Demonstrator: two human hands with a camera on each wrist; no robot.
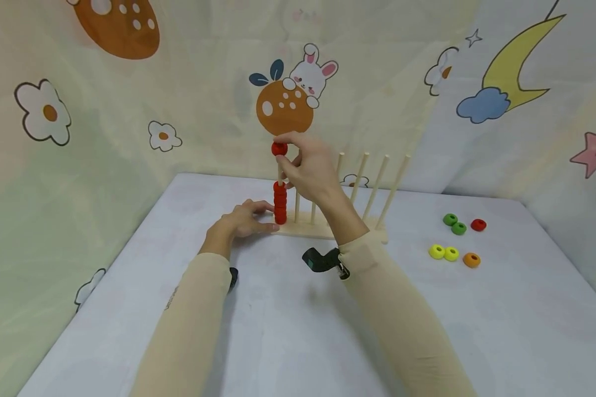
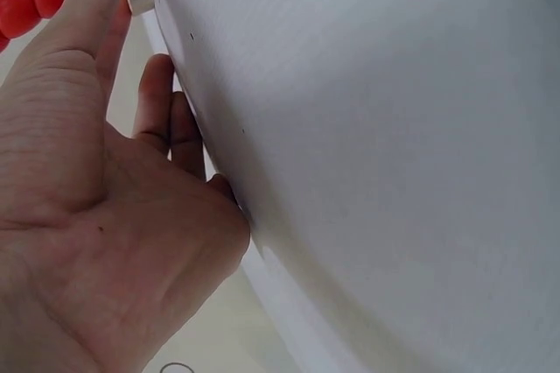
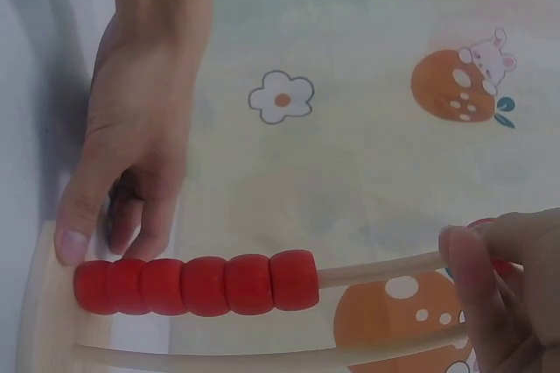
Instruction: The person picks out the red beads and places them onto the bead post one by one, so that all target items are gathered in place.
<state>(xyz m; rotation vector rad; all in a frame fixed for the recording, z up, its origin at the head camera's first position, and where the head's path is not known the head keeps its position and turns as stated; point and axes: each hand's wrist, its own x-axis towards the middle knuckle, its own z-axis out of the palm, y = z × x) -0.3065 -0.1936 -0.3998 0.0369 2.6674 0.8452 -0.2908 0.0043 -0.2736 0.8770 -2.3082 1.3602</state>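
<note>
A wooden peg rack stands on the table, its long base (image 1: 305, 230) carrying a row of upright pegs (image 1: 372, 187). My right hand (image 1: 310, 171) pinches a red bead (image 1: 279, 149) between thumb and fingers at the top of the leftmost peg. Several red beads (image 3: 206, 285) are stacked on that same peg, from the base up to about its middle. At the left end of the rack, my left hand (image 1: 243, 220) holds the base with its thumb in front and fingers behind. Fingers mostly cover the pinched bead in the right wrist view.
To the right of the rack lie loose beads: two green (image 1: 454, 224), one red (image 1: 478, 225), two yellow (image 1: 444, 252) and one orange (image 1: 472, 260). A printed cloth backdrop (image 1: 203, 82) rises behind the table (image 1: 278, 331). Each sleeve has a dark wrist camera (image 1: 323, 260).
</note>
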